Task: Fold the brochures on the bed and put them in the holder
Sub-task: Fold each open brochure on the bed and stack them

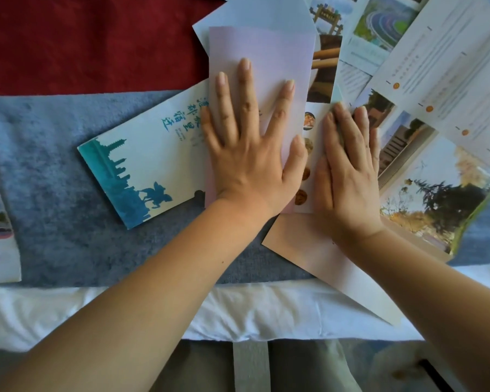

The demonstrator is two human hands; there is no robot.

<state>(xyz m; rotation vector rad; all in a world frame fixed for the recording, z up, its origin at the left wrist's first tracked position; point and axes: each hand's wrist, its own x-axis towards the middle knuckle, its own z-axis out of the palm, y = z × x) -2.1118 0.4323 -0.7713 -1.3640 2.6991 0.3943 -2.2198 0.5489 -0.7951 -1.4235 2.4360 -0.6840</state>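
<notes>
Left hand (246,154) flat, fingers spread, pressing the folded pink brochure (262,60) on the bed (68,165). Right hand (348,165) flat just beside it, fingers straight, grasping nothing. Teal brochure (142,165) partly hidden beneath. Loose brochures (425,69) far right, cut off. Holder unseen.

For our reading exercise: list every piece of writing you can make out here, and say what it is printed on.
"酒都宿迁", roughly, in teal brush characters: teal-and-white brochure; first character unclear.
Small print beside that title: too blurred.
Text lines on the white leaflet: too small.
No other writing is legible.
</notes>
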